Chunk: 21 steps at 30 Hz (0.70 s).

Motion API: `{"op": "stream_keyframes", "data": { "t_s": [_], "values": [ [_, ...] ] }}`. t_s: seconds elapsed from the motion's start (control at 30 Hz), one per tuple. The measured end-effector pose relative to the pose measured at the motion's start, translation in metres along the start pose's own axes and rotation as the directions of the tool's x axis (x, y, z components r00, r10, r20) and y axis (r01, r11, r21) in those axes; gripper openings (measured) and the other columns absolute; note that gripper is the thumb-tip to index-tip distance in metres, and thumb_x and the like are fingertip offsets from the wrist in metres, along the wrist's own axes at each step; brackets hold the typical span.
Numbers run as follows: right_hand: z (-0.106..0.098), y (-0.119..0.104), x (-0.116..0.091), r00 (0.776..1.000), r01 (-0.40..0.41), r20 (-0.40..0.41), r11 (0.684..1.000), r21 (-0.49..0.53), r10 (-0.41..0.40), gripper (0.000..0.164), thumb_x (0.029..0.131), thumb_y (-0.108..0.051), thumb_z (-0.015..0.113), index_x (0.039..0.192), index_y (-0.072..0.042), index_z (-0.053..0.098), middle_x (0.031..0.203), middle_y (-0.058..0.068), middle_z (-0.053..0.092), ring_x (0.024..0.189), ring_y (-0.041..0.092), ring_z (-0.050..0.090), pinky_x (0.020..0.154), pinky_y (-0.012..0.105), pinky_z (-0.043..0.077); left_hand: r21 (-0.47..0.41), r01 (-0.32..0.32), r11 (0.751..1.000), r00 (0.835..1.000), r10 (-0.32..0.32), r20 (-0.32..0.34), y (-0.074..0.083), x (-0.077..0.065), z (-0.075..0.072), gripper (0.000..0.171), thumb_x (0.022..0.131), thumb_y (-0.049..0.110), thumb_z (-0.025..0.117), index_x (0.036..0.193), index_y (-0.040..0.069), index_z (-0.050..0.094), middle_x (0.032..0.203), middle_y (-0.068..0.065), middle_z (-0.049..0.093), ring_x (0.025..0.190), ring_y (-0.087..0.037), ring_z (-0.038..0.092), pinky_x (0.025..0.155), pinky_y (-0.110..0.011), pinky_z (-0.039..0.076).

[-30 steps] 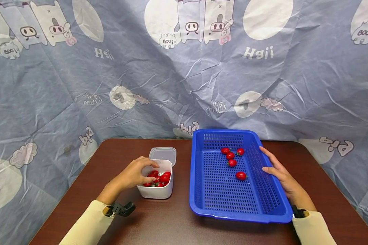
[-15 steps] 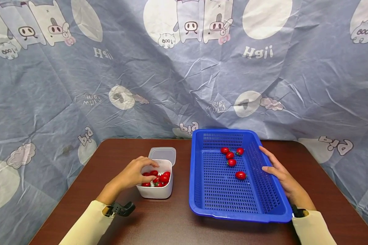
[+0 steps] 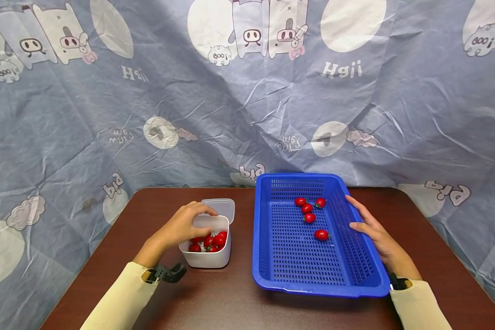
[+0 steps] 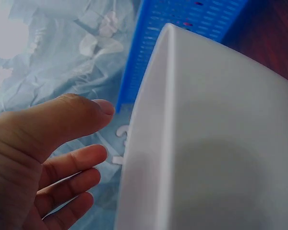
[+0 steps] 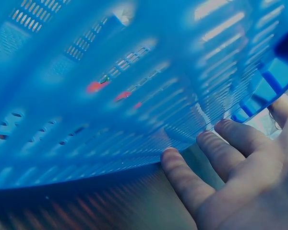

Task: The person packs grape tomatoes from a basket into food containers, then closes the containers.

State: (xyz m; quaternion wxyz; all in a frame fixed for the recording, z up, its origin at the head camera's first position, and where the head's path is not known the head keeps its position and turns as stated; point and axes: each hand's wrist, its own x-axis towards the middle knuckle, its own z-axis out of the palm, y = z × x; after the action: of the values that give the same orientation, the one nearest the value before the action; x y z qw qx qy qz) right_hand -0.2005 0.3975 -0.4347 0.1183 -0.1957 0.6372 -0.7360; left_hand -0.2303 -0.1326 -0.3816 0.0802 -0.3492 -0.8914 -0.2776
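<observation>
In the head view my left hand [image 3: 183, 226] hovers at the left rim of a white plastic box [image 3: 209, 260] holding several small red cherry tomatoes [image 3: 219, 240]. Its thumb and fingers are spread apart, and the left wrist view shows nothing between them beside the box wall. On the right, my right hand [image 3: 375, 236] holds the side of a blue perforated basket [image 3: 305, 288], thumb over the rim. Fingertips [image 5: 170, 155] touch the outer wall in the right wrist view. Several cherry tomatoes [image 3: 309, 218] lie spread on the basket floor, mostly towards the back.
A translucent lid [image 3: 222, 208] lies behind the white box. Both containers stand on a dark brown table [image 3: 231, 305], with a strip of tabletop between them. A patterned grey-blue cloth [image 3: 231, 114] hangs behind the table.
My left hand has lifted slightly and drawn back from the tomatoes in the box. The right hand keeps its place on the basket. The head view has shifted a little.
</observation>
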Motion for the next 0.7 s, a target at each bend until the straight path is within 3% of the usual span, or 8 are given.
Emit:
{"op": "stream_keyframes", "data": {
  "t_s": [0.2, 0.5, 0.7],
  "values": [
    [-0.001, 0.001, 0.001, 1.0, 0.007, 0.016, 1.0, 0.012, -0.007, 0.068, 0.101, -0.004, 0.038, 0.156, -0.027, 0.005, 0.155, 0.017, 0.001, 0.126, 0.027, 0.047, 0.086, 0.061, 0.047, 0.017, -0.051, 0.999, 0.999, 0.052, -0.015, 0.011, 0.017, -0.003, 0.032, 0.08, 0.023, 0.078, 0.11, 0.017, 0.07, 0.109, 0.005, 0.067, 0.107, -0.015, 0.055, 0.091, -0.04, 0.045],
    [-0.001, -0.001, 0.0, 0.999, 0.017, 0.039, 1.0, 0.025, -0.018, 0.068, 0.1, -0.002, 0.035, 0.156, -0.025, 0.004, 0.154, 0.016, 0.005, 0.125, 0.028, 0.047, 0.086, 0.059, 0.047, 0.035, -0.114, 0.993, 0.994, 0.114, 0.003, 0.04, 0.048, -0.004, 0.033, 0.081, 0.025, 0.076, 0.112, 0.017, 0.069, 0.108, 0.007, 0.066, 0.107, -0.014, 0.054, 0.094, -0.039, 0.042],
    [0.001, -0.004, 0.0, 1.0, -0.02, -0.004, 1.0, 0.002, 0.02, 0.07, 0.099, -0.003, 0.04, 0.156, -0.027, 0.006, 0.155, 0.018, 0.001, 0.127, 0.026, 0.048, 0.086, 0.062, 0.046, 0.033, -0.165, 0.986, 0.986, 0.164, 0.02, 0.061, 0.07, -0.002, 0.032, 0.082, 0.027, 0.076, 0.113, 0.018, 0.068, 0.109, 0.007, 0.066, 0.108, -0.014, 0.054, 0.092, -0.036, 0.042]
  ]
}}
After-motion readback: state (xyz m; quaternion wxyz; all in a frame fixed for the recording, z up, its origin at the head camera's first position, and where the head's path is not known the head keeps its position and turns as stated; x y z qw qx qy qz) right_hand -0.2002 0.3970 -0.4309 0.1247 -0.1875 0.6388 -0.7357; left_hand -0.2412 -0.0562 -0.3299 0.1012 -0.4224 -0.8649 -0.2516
